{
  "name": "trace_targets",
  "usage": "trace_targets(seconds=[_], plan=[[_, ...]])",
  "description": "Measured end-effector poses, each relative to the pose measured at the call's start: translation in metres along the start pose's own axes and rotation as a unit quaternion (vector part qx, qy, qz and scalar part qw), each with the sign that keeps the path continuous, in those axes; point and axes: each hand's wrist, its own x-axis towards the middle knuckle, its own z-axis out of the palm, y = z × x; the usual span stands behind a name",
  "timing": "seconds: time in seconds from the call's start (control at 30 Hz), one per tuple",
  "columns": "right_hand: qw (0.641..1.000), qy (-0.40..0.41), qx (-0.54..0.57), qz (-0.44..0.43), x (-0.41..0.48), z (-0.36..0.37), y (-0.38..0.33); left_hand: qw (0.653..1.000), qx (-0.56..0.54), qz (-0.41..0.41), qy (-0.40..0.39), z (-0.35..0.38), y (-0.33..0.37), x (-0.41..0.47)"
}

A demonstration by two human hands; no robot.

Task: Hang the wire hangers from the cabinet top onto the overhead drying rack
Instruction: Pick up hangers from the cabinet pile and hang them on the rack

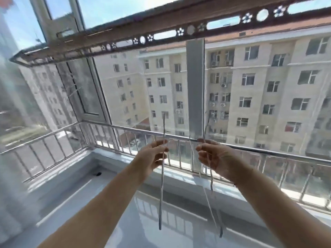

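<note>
A: What does each grip hold?

B: The left hand (154, 156) has its fingers pinched together on one wire hanger (162, 176), seen edge-on, so it looks like a thin upright line. The right hand (213, 158) is closed on another wire hanger (211, 178). There may be two wires in it, because a paler strand runs down beside the dark one; I cannot tell for sure.

A: Where are the hangers now?

B: Both are in the air, in front of the window railing (125, 129) and above the white cabinet top (107, 203). This desk surface looks bare near the hands, so I judge these are lifted from it already. The overhead drying rack (161, 33) is well above the hands, a dark bar with round and flower-shaped holes, crossing the scene from far left to far right.

A: What can go wrong from here?

B: The hooks are thin and blurred at the top, so their direction is hard to read. If a hook faces the wrong way, it will slide past the bar and not catch. Also the pinch is light and on thin wire; reaching up high, a hanger may turn between the fingers or slip and fall on the cabinet top. And if the right hand holds two, they may tangle together.
</note>
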Motion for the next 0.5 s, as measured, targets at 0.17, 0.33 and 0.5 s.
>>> trace_targets(seconds=[0.17, 0.33, 0.5], plan=[[0.997, -0.065, -0.046, -0.002, 0.073, 0.095, 0.021, 0.997, 0.015, 0.019, 0.068, -0.102, 0.042, 0.006], [0.985, -0.118, -0.125, -0.021, 0.151, 0.166, 0.027, 0.993, -0.004, 0.054, 0.107, -0.178, 0.085, 0.03], [0.972, -0.159, -0.165, -0.043, 0.237, 0.221, 0.024, 0.987, -0.024, 0.09, 0.129, -0.24, 0.127, 0.079]])
